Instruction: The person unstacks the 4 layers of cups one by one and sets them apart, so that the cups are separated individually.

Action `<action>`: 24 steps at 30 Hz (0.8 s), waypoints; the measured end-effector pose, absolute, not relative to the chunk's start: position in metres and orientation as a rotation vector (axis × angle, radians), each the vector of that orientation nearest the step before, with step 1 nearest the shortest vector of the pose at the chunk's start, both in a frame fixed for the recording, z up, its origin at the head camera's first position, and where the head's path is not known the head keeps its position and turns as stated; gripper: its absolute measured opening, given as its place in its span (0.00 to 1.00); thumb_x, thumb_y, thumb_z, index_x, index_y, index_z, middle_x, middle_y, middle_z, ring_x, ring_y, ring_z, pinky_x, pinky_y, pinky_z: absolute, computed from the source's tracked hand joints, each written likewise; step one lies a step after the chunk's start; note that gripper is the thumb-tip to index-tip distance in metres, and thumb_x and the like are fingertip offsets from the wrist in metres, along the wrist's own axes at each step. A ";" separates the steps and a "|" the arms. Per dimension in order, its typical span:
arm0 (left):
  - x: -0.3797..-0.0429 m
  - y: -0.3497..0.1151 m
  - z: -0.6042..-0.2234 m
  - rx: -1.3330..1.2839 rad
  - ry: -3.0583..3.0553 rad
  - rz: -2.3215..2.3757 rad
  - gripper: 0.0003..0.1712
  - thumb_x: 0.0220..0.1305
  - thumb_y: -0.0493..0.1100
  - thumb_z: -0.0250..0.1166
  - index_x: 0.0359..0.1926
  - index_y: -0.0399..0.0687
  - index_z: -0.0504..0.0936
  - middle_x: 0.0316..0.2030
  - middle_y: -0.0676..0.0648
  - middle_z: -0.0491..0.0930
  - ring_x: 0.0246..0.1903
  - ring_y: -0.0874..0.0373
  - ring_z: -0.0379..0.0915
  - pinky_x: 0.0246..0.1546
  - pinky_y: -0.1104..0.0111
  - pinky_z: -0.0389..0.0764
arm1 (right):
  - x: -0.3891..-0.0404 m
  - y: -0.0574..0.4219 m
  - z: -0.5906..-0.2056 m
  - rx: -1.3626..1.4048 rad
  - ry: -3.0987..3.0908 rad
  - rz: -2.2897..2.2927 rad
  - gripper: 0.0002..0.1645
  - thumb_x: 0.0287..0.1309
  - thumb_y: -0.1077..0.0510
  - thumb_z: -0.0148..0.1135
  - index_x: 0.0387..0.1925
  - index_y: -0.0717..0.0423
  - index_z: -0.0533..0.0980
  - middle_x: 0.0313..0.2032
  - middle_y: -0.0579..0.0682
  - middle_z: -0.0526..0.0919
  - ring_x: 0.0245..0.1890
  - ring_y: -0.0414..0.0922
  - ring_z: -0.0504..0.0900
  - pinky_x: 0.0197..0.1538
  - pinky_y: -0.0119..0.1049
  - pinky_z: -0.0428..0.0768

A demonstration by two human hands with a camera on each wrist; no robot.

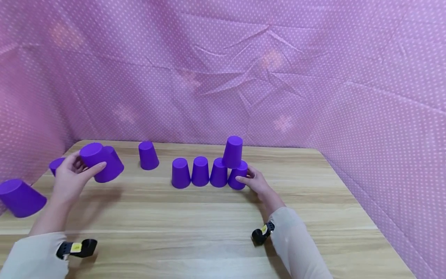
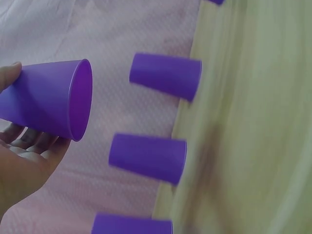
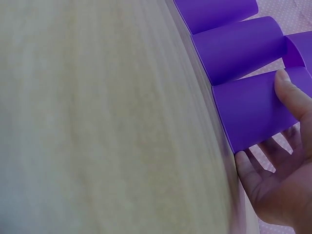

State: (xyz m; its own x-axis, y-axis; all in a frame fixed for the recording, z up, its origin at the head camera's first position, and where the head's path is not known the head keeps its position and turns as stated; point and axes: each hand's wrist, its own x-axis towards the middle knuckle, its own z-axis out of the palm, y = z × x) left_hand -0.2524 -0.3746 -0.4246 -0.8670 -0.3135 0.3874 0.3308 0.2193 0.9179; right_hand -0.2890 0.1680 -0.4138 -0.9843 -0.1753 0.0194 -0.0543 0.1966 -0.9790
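This looks like a staged recording corner; whether it lies in a home, a lab or a studio cannot be told. Pink dotted cloth (image 1: 216,58), creased and draped, walls in the back and both sides of a wood-grain desk (image 1: 195,232) with rounded far corners. Small black cameras (image 1: 88,247) strapped at the person's sleeves (image 1: 296,240) suggest filming.

head: high, facing forward-down, wide | wrist views: close, turned sideways | head/right wrist share: cup row (image 1: 200,172)
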 end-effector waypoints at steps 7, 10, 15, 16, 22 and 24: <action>-0.229 -0.402 -0.427 0.003 -1.996 -1.747 0.37 0.43 0.29 0.66 0.57 0.49 0.66 0.50 0.47 0.69 0.49 0.62 0.66 0.37 0.84 0.70 | -0.289 0.169 -0.415 -0.226 2.359 -1.913 0.35 0.43 0.53 0.66 0.55 0.54 0.66 0.49 0.57 0.72 0.50 0.53 0.68 0.54 0.45 0.64; -0.216 -0.408 -0.424 0.062 -2.054 -1.658 0.37 0.44 0.30 0.67 0.57 0.50 0.66 0.49 0.51 0.70 0.47 0.66 0.66 0.37 0.86 0.69 | -0.289 0.169 -0.414 -0.214 2.350 -1.927 0.35 0.42 0.55 0.66 0.55 0.55 0.66 0.49 0.57 0.72 0.50 0.53 0.68 0.54 0.44 0.64; -0.176 -0.386 -0.390 0.118 -2.151 -1.555 0.33 0.46 0.31 0.66 0.54 0.54 0.67 0.43 0.61 0.72 0.43 0.74 0.65 0.39 0.88 0.65 | -0.287 0.169 -0.409 -0.156 2.360 -1.901 0.36 0.42 0.56 0.66 0.56 0.55 0.65 0.49 0.58 0.71 0.51 0.53 0.67 0.54 0.44 0.64; -0.166 -0.377 -0.380 0.119 -2.164 -1.557 0.32 0.46 0.31 0.65 0.52 0.56 0.67 0.41 0.63 0.71 0.42 0.76 0.65 0.39 0.89 0.64 | -0.287 0.169 -0.408 -0.145 2.356 -1.898 0.36 0.42 0.56 0.66 0.56 0.54 0.65 0.50 0.58 0.71 0.51 0.53 0.67 0.54 0.44 0.64; -0.133 -0.353 -0.352 0.153 -2.254 -1.483 0.30 0.49 0.32 0.63 0.46 0.68 0.64 0.36 0.71 0.66 0.39 0.82 0.62 0.39 0.90 0.62 | -0.285 0.170 -0.404 -0.127 2.332 -1.901 0.35 0.43 0.57 0.66 0.56 0.54 0.65 0.50 0.59 0.71 0.52 0.53 0.66 0.55 0.44 0.64; -0.134 -0.363 -0.361 0.159 -2.271 -1.477 0.31 0.50 0.32 0.63 0.49 0.66 0.63 0.39 0.70 0.66 0.43 0.80 0.61 0.42 0.90 0.61 | -0.285 0.170 -0.404 -0.133 2.336 -1.903 0.35 0.43 0.57 0.66 0.56 0.55 0.65 0.50 0.59 0.70 0.52 0.54 0.66 0.55 0.45 0.64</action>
State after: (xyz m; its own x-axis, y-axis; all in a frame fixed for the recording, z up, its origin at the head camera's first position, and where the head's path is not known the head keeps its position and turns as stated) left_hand -0.1344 -0.3629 -0.3609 -0.9034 -0.3196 0.2861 0.1320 0.4274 0.8944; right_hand -0.2851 0.1697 -0.4038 -0.9883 -0.1469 -0.0412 0.0107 0.2029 -0.9791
